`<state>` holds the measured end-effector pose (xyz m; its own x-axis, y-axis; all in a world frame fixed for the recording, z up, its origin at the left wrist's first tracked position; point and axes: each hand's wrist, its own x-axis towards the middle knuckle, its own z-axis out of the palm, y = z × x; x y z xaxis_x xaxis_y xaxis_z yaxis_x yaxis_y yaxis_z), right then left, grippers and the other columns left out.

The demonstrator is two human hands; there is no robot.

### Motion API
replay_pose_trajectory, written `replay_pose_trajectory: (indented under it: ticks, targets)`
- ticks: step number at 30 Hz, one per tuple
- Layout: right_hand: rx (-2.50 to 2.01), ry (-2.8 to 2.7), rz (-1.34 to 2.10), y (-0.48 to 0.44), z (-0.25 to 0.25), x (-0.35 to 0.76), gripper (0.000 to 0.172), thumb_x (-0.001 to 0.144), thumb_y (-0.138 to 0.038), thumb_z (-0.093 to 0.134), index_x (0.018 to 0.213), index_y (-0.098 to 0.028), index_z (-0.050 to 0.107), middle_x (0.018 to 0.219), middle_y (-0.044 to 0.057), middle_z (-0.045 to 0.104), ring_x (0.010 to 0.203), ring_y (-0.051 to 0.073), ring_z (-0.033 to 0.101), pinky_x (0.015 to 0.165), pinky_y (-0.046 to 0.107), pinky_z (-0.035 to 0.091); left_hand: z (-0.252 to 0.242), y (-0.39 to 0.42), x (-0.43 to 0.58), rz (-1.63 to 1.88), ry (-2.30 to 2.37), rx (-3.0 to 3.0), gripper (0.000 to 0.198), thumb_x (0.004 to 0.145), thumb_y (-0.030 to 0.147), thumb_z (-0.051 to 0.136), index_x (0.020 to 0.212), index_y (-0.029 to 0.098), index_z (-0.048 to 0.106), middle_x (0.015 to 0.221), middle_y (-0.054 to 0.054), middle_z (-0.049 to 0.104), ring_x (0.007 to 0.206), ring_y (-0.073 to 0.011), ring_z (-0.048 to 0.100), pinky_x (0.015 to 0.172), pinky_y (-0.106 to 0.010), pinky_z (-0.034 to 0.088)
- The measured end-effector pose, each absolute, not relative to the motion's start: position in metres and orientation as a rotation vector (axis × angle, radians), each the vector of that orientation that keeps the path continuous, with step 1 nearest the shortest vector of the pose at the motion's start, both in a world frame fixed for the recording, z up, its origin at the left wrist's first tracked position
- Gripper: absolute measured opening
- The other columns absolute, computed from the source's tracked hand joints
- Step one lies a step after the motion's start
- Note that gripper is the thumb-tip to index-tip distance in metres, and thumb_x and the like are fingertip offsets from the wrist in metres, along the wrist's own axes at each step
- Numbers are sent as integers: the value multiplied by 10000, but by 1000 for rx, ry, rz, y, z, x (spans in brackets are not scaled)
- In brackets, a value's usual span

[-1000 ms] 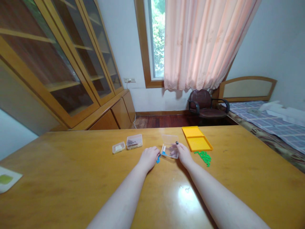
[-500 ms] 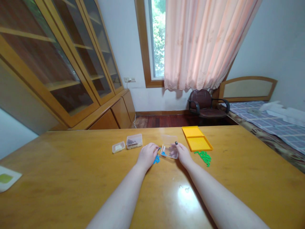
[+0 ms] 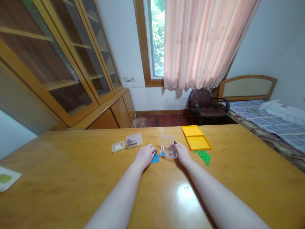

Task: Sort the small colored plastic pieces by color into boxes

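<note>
My left hand (image 3: 145, 156) rests on the table at a small pile of blue plastic pieces (image 3: 155, 158), its fingers bent together at the pile's far edge. What they pinch, if anything, is too small to make out. With my right hand (image 3: 183, 153) I grip the right side of a clear plastic box (image 3: 169, 156), thumb at its edge. The box is tipped with its mouth facing left, and a few blue pieces (image 3: 163, 153) lie inside near that mouth. Its transparent lid stands up behind.
An open yellow case (image 3: 198, 143) lies at the right, with a pile of green pieces (image 3: 205, 157) in front. Two lidded clear boxes, one larger (image 3: 133, 141) and one smaller (image 3: 118, 147), stand left of my hands. A white and green item (image 3: 9, 178) lies at the table's left edge.
My left hand has drawn back slightly left from the box's mouth to the blue pile, and its fingers have curled in. The right hand and box have hardly moved.
</note>
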<state>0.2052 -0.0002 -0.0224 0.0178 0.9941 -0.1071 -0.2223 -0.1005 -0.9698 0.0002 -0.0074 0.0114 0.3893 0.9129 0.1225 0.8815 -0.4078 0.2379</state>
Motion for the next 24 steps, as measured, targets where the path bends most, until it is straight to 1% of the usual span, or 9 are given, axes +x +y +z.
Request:
replay_pose_trajectory:
  ticks: [6, 15, 21, 24]
  targets:
    - [-1117, -959, 1357, 0, -23, 205, 379, 703, -510, 563, 821, -151, 589, 706, 52, 657, 444, 110, 559, 398, 215, 437, 11, -10, 4, 282, 1526, 2589, 193, 844, 257, 476, 911, 271, 656, 905, -20, 600, 843, -149, 555, 754, -251, 401]
    - [-1116, -949, 1361, -1, -22, 205, 362, 718, -486, 565, 833, -144, 592, 723, 53, 655, 451, 113, 567, 403, 219, 448, 7, -7, 4, 275, 1617, 2585, 182, 850, 274, 466, 860, 215, 639, 879, -38, 602, 837, -158, 558, 752, -260, 404]
    - [-1139, -954, 1365, -2, -19, 205, 326, 743, -458, 546, 840, -150, 586, 725, 49, 650, 455, 108, 567, 398, 207, 443, 5, -7, 6, 263, 1677, 2586, 215, 860, 291, 439, 847, 210, 638, 872, -42, 608, 819, -165, 563, 731, -270, 409]
    - [-1139, -952, 1354, -2, -19, 205, 317, 743, -453, 550, 835, -152, 588, 737, 51, 654, 455, 108, 567, 401, 213, 447, 6, -7, 6, 232, 1674, 2581, 212, 854, 288, 446, 871, 214, 644, 886, -47, 608, 841, -168, 561, 754, -274, 408]
